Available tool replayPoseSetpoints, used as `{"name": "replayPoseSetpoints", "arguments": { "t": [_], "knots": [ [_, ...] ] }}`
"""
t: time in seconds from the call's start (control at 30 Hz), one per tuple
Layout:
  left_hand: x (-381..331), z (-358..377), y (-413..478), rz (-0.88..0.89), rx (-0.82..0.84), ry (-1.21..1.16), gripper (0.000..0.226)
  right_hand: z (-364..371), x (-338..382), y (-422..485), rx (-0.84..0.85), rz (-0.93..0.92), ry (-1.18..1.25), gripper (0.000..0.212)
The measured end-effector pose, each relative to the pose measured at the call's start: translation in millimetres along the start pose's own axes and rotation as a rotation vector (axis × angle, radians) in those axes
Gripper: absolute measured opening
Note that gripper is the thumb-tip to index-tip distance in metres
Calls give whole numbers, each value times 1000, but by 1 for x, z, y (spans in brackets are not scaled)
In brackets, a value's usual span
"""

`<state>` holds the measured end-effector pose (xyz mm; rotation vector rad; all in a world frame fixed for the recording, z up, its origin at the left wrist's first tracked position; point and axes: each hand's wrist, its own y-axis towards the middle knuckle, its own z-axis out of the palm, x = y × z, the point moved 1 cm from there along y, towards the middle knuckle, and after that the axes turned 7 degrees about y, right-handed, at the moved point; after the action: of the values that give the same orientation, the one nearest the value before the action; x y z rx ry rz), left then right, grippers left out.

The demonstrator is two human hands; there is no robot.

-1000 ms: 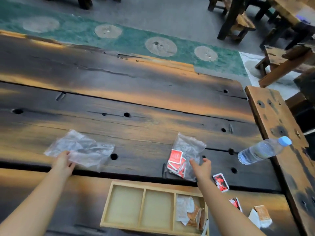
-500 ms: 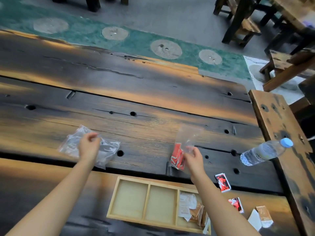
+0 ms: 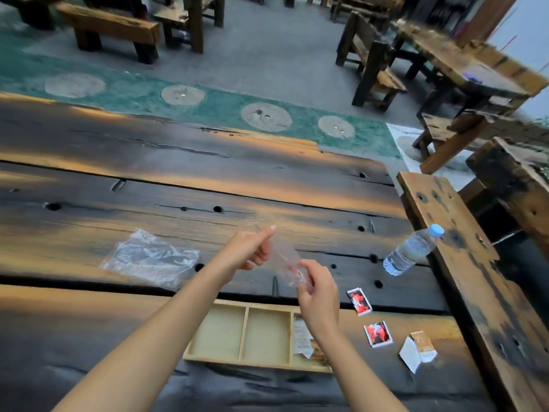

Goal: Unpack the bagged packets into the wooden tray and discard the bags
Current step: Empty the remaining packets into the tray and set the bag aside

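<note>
A small clear plastic bag point(image 3: 284, 256) is held up above the dark wooden table, stretched between both hands. My left hand point(image 3: 252, 248) pinches its upper edge and my right hand point(image 3: 316, 288) grips its lower end. The bag is blurred, so I cannot make out its contents. Below the hands lies the wooden tray point(image 3: 246, 334) with three compartments. The left and middle ones are bare, and the right one holds several paper packets point(image 3: 303, 337), partly hidden by my right forearm.
An empty crumpled bag point(image 3: 151, 258) lies on the table to the left. Two red packets point(image 3: 359, 301) point(image 3: 378, 334) and a brown-and-white packet point(image 3: 419, 349) lie right of the tray. A water bottle point(image 3: 411, 251) lies by a bench point(image 3: 475, 278) at the right.
My left hand let go of the crumpled bag and came right to the bag of red packets. My right hand lifted that bag off the table; both hands hold it now.
</note>
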<state>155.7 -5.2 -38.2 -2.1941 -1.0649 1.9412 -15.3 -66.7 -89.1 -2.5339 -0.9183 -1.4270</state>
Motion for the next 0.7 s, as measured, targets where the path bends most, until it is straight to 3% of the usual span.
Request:
{"name": "replayPoseSetpoints", "arguments": {
  "t": [0.13, 0.27, 0.4, 0.5, 0.7],
  "knots": [
    [14, 10, -21, -85, 128, -16, 23, -12, -5, -23, 0, -7, -68, 49],
    [25, 11, -38, -97, 205, -99, 19, -21, -5, -45, 15, 3, -49, 49],
    [28, 12, -50, -16, 135, -101, 25, -22, -1, -59, 308, 104, -34, 27],
    [27, 15, -58, 101, 51, -1, 30, -27, 10, -64, 576, 170, 28, 33],
    [15, 6, -68, 304, -48, 38, 36, -35, 59, -38, 468, 139, 216, 30]
  ]
}}
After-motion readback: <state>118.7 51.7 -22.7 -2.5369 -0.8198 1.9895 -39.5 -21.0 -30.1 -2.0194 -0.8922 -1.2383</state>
